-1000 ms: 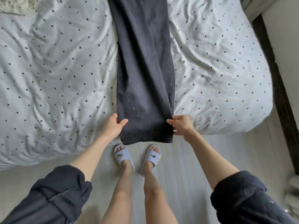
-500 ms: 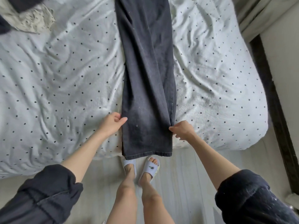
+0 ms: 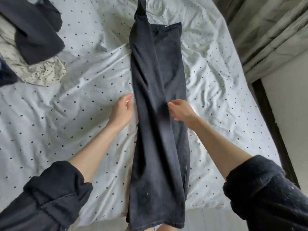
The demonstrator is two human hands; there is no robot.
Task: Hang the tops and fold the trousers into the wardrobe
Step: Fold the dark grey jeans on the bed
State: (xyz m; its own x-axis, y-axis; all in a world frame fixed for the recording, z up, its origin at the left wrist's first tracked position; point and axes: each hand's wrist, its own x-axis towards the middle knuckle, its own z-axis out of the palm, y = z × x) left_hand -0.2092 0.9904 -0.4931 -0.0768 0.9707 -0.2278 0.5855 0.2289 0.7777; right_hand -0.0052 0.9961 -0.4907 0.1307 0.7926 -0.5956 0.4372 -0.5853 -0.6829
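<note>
While dark trousers (image 3: 158, 114) lie flat lengthwise on the bed (image 3: 75, 122), hems hanging over the near edge, a pile of dark and pale lacy clothes (image 3: 33, 47) sits far left, well apart. Sheet is white, black-dotted, wrinkled. Trousers: denim-like, folded leg on leg. Left hand (image 3: 121, 110) open, fingers straight against the left edge. Right hand (image 3: 180, 110) over the middle, fingers loosely curled; grip cannot tell. Grey curtain (image 3: 266, 30) far right.

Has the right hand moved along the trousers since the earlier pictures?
Yes. The right hand has moved up the dark trousers, away from the hem at the bed's edge toward their middle, and now lies over the fabric, no longer at its side.
</note>
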